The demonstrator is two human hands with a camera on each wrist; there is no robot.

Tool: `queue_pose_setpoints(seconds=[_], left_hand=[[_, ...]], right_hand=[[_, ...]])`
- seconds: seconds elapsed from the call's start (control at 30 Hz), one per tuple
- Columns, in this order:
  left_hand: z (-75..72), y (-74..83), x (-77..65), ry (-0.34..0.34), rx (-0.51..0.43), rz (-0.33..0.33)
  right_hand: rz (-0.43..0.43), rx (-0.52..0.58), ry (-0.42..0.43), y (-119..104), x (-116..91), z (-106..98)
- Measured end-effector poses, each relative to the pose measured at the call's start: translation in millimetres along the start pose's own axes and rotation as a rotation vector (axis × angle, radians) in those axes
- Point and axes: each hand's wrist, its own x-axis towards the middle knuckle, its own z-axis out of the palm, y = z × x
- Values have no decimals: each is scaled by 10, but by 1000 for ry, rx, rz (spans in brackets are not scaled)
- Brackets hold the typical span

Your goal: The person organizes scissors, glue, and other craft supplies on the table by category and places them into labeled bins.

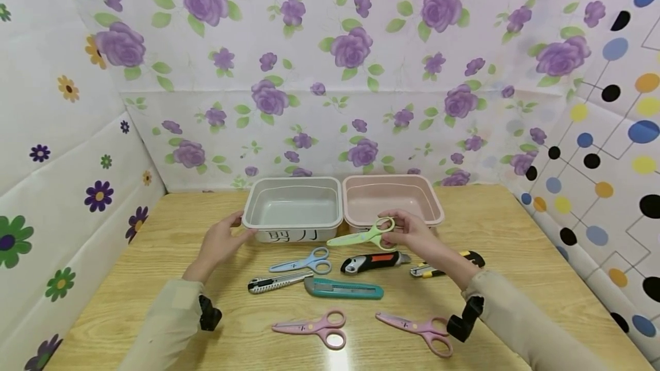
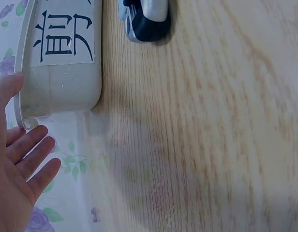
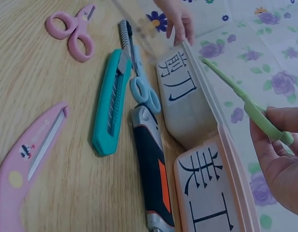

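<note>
My right hand [image 1: 409, 231] pinches green scissors [image 1: 356, 238] by their handle loops, blades pointing left. They are held up in front of the pink bin [image 1: 438, 219], their tip near the grey bin [image 1: 294, 227]. In the right wrist view the green scissors [image 3: 258, 118] appear edge-on above the bins' rims. My left hand [image 1: 222, 242] rests at the grey bin's left front corner. In the left wrist view this hand [image 2: 18, 154] touches the rim with its thumb, and its other fingers are loosely extended by the corner.
Blue scissors [image 1: 296, 263], a silver cutter [image 1: 278, 282], a teal cutter [image 1: 345, 289] and a black-orange cutter [image 1: 371, 262] lie before the bins. A yellow-black cutter [image 1: 471, 257] is partly behind my right wrist. Pink scissors [image 1: 309, 326] and another pink pair [image 1: 415, 328] lie nearer.
</note>
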Motion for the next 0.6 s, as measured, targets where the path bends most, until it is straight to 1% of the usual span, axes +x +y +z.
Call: queue_pose_setpoints(seconds=[0.17,0.4,0.6], left_hand=[[16,-6,6,-3,-3,4],[-9,14,25,-11,1,4],[-19,33,5,-14,3,1]], right_hand=[[1,1,13,4,97,57],[-2,4,51,-63,255,147],[-12,15,79,-66,341,191]])
